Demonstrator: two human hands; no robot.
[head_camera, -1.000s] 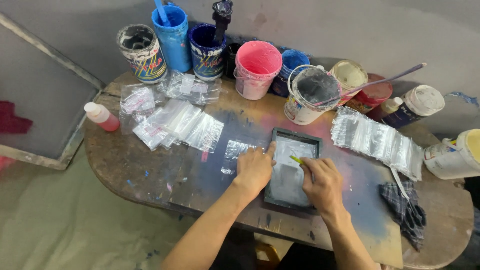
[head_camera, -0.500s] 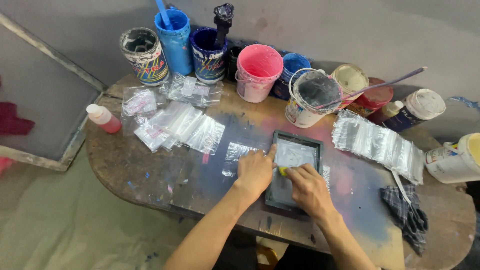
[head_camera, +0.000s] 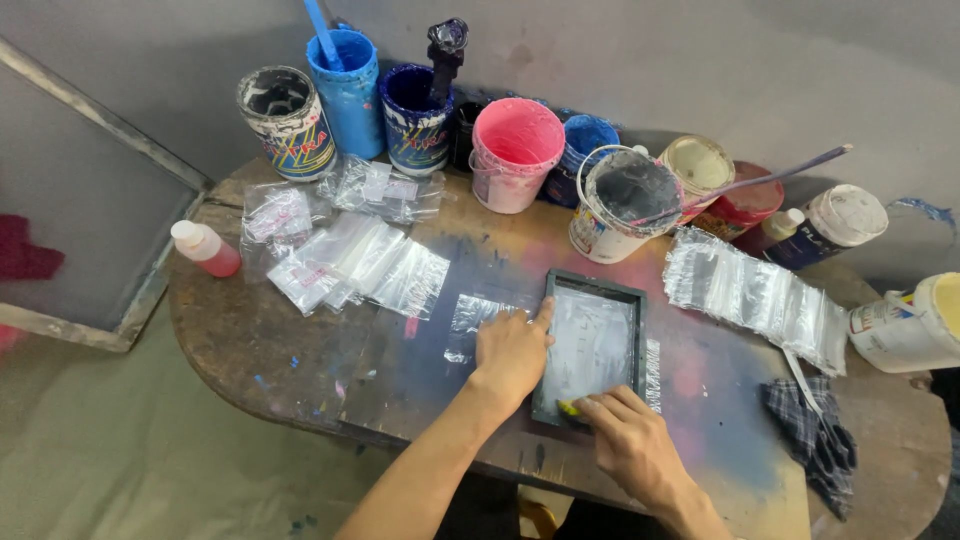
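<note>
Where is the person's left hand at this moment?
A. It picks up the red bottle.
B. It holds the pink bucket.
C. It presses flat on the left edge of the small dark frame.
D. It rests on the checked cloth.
C: the left hand lies flat with its fingers over the left edge of the small dark frame, far from the pink bucket, the red bottle and the checked cloth.

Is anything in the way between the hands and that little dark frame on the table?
No. The left hand already presses the small dark rectangular screen frame at its left edge, and the right hand touches its near edge, holding something small and yellow.
</note>
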